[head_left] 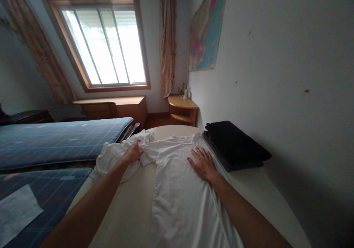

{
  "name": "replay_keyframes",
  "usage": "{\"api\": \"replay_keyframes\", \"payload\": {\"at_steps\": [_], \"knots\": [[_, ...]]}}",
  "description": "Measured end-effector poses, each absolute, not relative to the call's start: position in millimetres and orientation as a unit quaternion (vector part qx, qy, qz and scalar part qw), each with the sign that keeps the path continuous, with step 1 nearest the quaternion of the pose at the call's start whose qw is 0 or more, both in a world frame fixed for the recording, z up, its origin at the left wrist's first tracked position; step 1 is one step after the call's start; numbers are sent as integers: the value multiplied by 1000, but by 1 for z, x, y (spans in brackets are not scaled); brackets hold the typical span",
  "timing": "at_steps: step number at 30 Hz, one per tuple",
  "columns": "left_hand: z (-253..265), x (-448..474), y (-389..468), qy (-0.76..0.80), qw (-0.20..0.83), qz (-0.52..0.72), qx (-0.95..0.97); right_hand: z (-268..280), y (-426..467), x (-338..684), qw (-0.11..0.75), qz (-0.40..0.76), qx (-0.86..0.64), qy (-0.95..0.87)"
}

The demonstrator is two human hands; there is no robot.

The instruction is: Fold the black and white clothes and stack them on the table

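Note:
A white T-shirt [177, 189] lies spread on a round cream table [127, 207], its collar toward the far edge and soft wrinkles running down its body. My right hand [203, 163] rests flat on the shirt's upper right part, fingers spread. At the left, my left hand [133, 152] is closed at the end of the shirt's left sleeve [149, 152], apparently pinching its edge. Beside and behind that hand sits a crumpled white garment [110, 157] at the table's left edge.
Folded black clothes [235, 144] are stacked at the table's right, near the wall. Blue plaid mattresses [63, 139] stand close on the left, one with a paper sheet [19, 213]. Beyond are a corner shelf [184, 106] and a wooden desk [124, 101] under the window.

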State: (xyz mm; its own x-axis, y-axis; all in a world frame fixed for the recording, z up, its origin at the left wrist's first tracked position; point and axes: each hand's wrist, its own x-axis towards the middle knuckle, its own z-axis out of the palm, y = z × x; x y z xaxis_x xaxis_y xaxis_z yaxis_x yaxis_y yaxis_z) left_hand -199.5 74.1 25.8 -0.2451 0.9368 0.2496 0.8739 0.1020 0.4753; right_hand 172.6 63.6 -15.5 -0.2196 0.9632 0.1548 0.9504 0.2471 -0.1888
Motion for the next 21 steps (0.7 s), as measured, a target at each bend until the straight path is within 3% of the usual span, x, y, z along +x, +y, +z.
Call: {"api": "replay_keyframes", "payload": {"at_steps": [10,14,21], "knots": [[18,-202,75,752,53,305,581,-6,59,170,131,11,-601,-789],[14,-202,74,746,50,335,573,8,46,149,152,7,-512,-845],[6,-197,73,740,58,367,561,16,-12,77,143,126,-325,-926]]}}
